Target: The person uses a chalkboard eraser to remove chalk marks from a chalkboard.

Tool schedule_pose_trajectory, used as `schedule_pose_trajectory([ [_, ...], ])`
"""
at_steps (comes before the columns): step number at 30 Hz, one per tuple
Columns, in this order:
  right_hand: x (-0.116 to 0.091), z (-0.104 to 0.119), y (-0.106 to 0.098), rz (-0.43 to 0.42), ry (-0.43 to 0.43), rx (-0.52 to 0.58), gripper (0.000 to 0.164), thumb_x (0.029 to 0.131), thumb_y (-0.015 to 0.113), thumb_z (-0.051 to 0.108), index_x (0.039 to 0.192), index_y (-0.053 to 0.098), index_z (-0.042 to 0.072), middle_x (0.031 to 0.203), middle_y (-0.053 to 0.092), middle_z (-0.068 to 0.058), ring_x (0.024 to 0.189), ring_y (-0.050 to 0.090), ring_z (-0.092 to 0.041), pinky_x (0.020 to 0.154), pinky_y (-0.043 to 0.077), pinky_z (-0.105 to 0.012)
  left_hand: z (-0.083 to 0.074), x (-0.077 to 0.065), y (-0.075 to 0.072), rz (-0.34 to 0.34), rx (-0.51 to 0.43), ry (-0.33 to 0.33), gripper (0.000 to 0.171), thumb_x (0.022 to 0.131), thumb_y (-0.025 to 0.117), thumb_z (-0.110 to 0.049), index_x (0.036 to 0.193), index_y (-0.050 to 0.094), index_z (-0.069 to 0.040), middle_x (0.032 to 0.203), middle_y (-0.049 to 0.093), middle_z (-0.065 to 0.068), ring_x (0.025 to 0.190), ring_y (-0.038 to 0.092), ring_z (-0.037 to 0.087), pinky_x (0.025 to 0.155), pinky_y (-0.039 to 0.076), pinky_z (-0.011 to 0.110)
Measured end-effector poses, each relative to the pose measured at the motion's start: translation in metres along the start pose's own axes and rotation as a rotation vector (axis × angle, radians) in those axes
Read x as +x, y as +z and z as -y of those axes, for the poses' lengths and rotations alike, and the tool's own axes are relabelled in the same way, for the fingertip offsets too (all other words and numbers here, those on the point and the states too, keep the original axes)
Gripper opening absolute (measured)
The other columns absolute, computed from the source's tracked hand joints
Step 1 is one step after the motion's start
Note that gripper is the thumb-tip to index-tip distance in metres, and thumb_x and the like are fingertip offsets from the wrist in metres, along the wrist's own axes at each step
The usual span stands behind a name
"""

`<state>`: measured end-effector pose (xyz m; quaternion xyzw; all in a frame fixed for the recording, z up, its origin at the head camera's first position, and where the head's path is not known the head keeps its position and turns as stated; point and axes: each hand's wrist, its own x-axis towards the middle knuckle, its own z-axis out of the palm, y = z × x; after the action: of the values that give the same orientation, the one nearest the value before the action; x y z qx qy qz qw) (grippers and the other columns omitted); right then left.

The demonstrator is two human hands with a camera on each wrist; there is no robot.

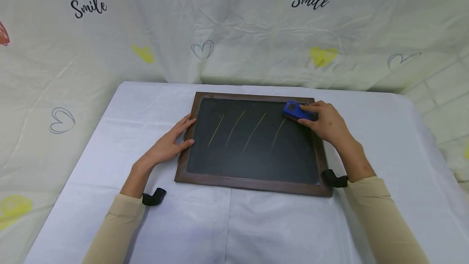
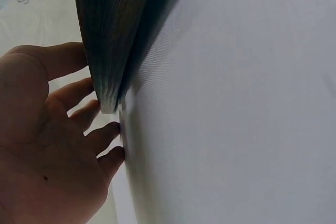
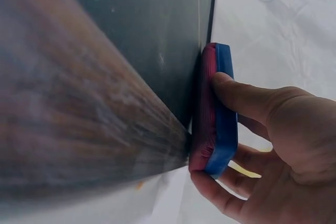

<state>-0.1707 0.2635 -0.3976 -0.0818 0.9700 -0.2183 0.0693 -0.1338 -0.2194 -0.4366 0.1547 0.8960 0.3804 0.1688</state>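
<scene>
Two hands were busy. Our left hand (image 1: 166,146) lay flat with straight fingers on the board's (image 1: 253,141) left edge. Our right hand (image 1: 326,123) gripped the eraser (image 1: 294,111) at the top right corner. The board could have slid if we pushed too hard.

A pale lilac cloth (image 1: 256,223) covers the worktop, with a crease running down its near middle. Behind and to both sides hangs a cream sheet (image 1: 256,44), wrinkled, printed with hearts in yellow, blue, red and grey outline, and with the word "Smile" in black script at upper left and upper right. At the far right, beyond the worktop, a cream surface with brick-like lines (image 1: 445,93) shows.
</scene>
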Motion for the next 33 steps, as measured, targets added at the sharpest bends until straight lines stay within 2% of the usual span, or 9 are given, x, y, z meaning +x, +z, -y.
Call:
schedule_pose_trajectory([
  [6,-0.007,0.006,-0.003,0.071,-0.035,0.006,0.056,0.100,0.072,0.027,0.150,0.055,0.006,0.148,0.049,-0.033,0.136,0.047,-0.055,0.106,0.044,-0.067,0.000,0.000,0.000,0.002,0.008,-0.007,0.073,0.106,0.063,-0.024,0.168,0.024,-0.018,0.179,0.004,0.000,0.165,0.008,0.033,0.128,0.021,0.063],
  [13,-0.025,0.022,0.000,0.135,-0.034,0.005,0.057,0.101,0.071,0.027,0.151,0.053,0.008,0.148,0.047,-0.028,0.140,0.040,-0.053,0.109,0.041,-0.068,-0.002,0.000,0.000,0.002,0.005,-0.013,0.073,0.106,0.062,-0.025,0.168,0.024,-0.018,0.179,0.004,0.000,0.165,0.008,0.033,0.128,0.020,0.064],
  [21,-0.048,0.039,0.011,0.138,-0.056,0.006,0.055,0.099,0.074,0.025,0.149,0.056,0.011,0.146,0.051,-0.023,0.140,0.043,-0.046,0.108,0.044,-0.064,-0.002,-0.001,0.001,0.003,0.001,-0.016,0.074,0.106,0.063,-0.025,0.168,0.024,-0.017,0.179,0.004,0.001,0.165,0.008,0.034,0.128,0.020,0.064],
  [33,-0.076,0.056,0.025,0.135,-0.159,-0.007,0.054,0.095,0.077,0.023,0.145,0.061,0.012,0.142,0.056,-0.016,0.131,0.050,-0.039,0.100,0.051,-0.058,-0.003,-0.001,0.000,0.004,0.007,-0.021,0.074,0.106,0.063,-0.026,0.168,0.023,-0.019,0.179,0.004,0.000,0.165,0.008,0.033,0.128,0.020,0.064],
])
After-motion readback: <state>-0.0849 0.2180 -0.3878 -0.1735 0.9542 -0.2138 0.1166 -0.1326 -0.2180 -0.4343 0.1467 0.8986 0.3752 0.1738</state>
